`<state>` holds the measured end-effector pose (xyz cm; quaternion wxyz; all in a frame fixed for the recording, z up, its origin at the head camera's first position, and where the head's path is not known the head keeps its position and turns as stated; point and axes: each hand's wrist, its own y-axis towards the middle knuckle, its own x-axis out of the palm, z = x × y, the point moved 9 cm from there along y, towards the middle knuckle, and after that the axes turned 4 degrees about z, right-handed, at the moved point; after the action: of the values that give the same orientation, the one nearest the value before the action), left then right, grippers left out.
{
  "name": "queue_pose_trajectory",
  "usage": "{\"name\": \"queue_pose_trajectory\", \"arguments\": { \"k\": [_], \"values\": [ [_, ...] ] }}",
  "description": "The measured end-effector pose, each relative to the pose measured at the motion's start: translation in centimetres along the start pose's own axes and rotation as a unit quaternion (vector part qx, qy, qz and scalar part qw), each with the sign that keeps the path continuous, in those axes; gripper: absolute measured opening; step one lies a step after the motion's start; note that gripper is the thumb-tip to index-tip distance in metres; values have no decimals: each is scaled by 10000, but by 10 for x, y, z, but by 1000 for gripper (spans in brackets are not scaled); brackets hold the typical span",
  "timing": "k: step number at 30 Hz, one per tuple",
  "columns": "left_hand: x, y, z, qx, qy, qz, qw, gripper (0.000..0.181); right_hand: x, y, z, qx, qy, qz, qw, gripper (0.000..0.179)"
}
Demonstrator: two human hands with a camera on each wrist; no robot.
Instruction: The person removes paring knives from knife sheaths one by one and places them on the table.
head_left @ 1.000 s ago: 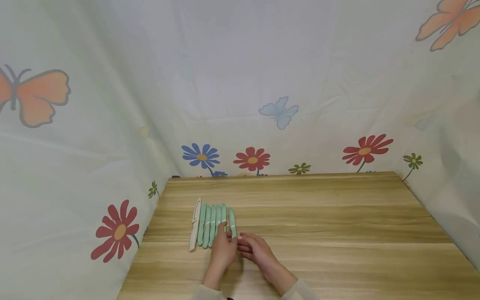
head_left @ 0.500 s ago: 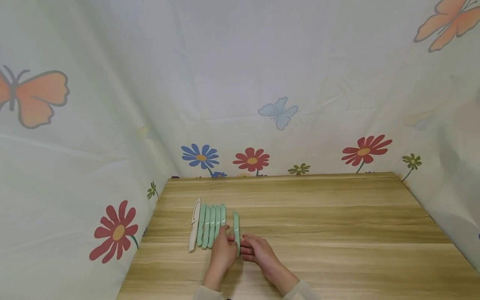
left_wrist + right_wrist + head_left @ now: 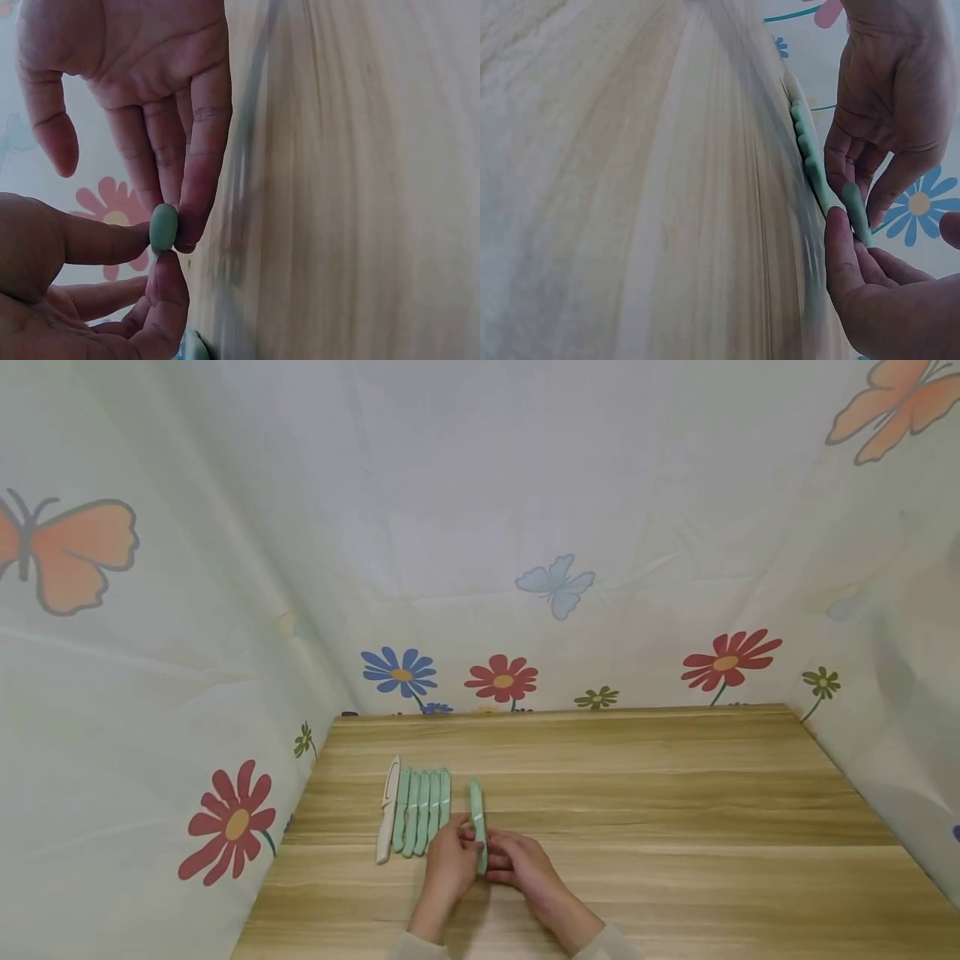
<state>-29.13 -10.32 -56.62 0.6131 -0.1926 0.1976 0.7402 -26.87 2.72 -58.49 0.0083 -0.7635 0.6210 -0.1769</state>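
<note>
A green knife stands out to the right of the others, its blade end pointing away from me. My left hand pinches its handle between thumb and fingers. The right hand touches the handle from the other side with fairly straight fingers; in the left wrist view its palm faces the camera. To the left lie several matching green knives side by side, the lower ends of some hidden by the left hand. A white knife lies at the left end of that row.
Everything lies on a wood-grain table. White sheeting printed with flowers and butterflies rises behind the table and along both sides.
The pinched green knife has shifted right, away from the row, and slightly toward me, and has turned a little. The left hand has moved slightly right; the row has not moved.
</note>
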Motion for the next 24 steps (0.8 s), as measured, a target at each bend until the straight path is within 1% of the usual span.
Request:
{"name": "queue_pose_trajectory", "arguments": {
  "k": [2,6,8,11,15,18,24],
  "values": [
    [1,-1,3,50,-114,-61,9999,49,-2,-2,-2,-54,-28,41,10000,53],
    [4,-3,9,267,-135,-121,9995,47,-7,-8,-7,-143,-179,178,9996,51],
    [5,-4,12,324,-150,-138,9993,46,-10,-10,-9,-201,-264,251,9991,51],
    [10,-6,14,293,-314,-245,9988,45,-15,-14,-13,-287,-357,346,9984,49],
    [18,-10,18,235,-517,-467,9973,41,-22,-18,-17,-384,-558,491,9965,45],
    [23,-14,22,271,-594,-601,9961,38,-28,-20,-18,-413,-688,626,9948,44],
    [31,-22,29,162,-902,-845,9922,40,-39,-28,-23,-430,-724,921,9922,47]
  ]
}}
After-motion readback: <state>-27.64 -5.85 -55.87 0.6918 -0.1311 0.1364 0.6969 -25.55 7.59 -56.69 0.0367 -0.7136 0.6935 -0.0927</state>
